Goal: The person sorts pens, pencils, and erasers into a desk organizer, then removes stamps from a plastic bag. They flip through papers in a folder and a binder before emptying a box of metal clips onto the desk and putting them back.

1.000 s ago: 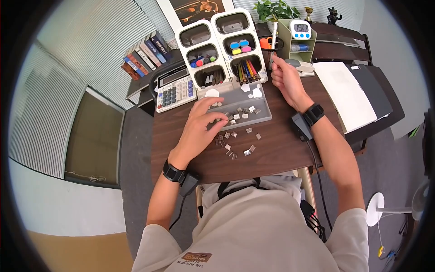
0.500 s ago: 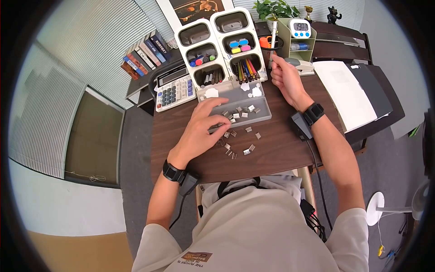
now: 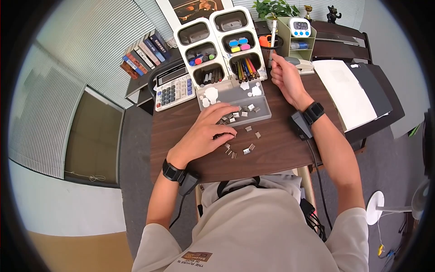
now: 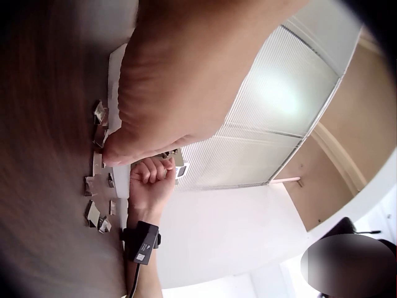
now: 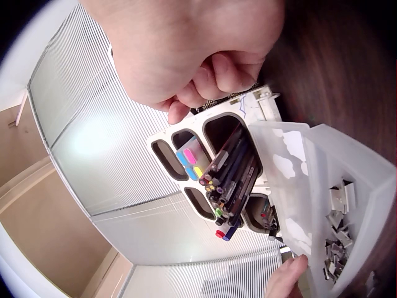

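Observation:
My left hand [image 3: 199, 133] is over the near left side of the grey plastic box [image 3: 260, 116], palm down, with thumb and forefinger apart. Several small folded metal clips [image 3: 244, 114] lie in the box, and more loose clips [image 3: 247, 151] are on the dark wooden table. In the left wrist view the thumb [image 4: 115, 152] is right at the loose clips [image 4: 93, 211]. My right hand [image 3: 288, 81] is raised beside the black mesh pen cup [image 3: 278, 44]. Its fingers [image 5: 224, 73] are curled in, with nothing visible in them.
Behind the box stands a white organizer [image 3: 219, 47] with pens and markers. A calculator [image 3: 174, 93] is at its left. To the right are a stapler [image 3: 299, 65], a green holder with a digital timer [image 3: 300, 28] and white paper [image 3: 344, 93]. Cables hang from both wrists.
My left hand has moved right and its thumb and forefinger have spread apart, with the thumb now over the loose clips in front of the box. The right hand stays where it was.

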Tool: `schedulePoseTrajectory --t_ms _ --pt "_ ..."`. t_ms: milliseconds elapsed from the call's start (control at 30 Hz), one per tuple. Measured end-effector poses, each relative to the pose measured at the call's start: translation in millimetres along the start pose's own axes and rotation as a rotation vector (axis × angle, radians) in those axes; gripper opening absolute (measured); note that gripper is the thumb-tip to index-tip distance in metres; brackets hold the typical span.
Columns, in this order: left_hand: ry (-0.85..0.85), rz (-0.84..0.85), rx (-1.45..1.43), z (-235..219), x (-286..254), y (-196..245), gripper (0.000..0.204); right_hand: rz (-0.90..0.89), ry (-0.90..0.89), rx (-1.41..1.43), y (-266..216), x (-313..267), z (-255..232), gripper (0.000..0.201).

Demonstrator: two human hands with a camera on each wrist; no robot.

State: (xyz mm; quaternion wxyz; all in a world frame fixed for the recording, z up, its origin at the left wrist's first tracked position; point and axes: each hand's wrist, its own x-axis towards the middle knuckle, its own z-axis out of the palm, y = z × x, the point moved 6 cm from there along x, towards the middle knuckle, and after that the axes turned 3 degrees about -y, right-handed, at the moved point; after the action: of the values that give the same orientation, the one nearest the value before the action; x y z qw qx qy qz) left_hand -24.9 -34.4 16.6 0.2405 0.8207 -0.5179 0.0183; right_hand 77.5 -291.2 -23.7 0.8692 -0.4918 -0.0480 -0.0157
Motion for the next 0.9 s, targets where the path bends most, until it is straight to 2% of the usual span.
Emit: schedulePoseTrajectory --t_ms 233,467,567,733,900 --pt "-0.025 -0.06 -0.126 4.2 0.5 -1.8 0.011 -0.007 0.008 -0.005 0.0 -0.2 0.7 0.032" --pt "-0.023 -0.061 -0.128 1.7 0.1 -3.8 0.011 -0.009 0.009 -0.004 -0.1 0.0 0.1 0.032" --pt "0.057 -0.086 -0.075 -8.7 -1.9 -9.6 0.01 -0.01 0.005 -0.005 -1.5 -0.5 0.2 0.032" --pt "0.256 -0.248 0.036 -27.5 -15.1 -33.6 0.01 0.001 0.011 -0.01 -1.9 -0.7 2.1 0.032" --pt "0.268 -0.326 0.024 -34.9 -20.9 -41.1 0.008 -0.005 0.008 -0.012 -1.1 -1.5 1.7 0.032"
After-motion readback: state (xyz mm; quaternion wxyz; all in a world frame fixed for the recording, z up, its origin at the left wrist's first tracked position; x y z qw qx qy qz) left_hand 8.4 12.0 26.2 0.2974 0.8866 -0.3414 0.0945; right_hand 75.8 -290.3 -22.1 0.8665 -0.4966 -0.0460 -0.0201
